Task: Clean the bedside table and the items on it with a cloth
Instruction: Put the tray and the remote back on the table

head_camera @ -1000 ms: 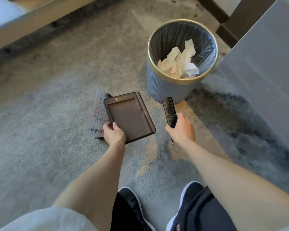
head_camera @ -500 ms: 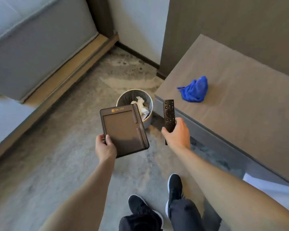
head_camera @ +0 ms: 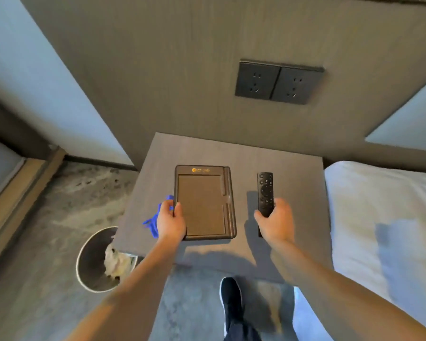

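The brown tray [head_camera: 204, 203] is gripped by the left hand [head_camera: 170, 222], the remote [head_camera: 265, 193] by the right hand [head_camera: 276, 221]; both are held over the worktop [head_camera: 298, 183]. The blue cloth [head_camera: 155, 221] lies just outside the left hand, nearer it.

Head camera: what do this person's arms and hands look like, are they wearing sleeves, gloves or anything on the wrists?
Both forearms are bare as far as the picture shows; no sleeve reaches into view. The left hand and right hand wear no gloves, and no watch, bracelet or ring shows on the wrists or fingers. Lower down, a black shoe with a white sole edge and dark trousers are visible.
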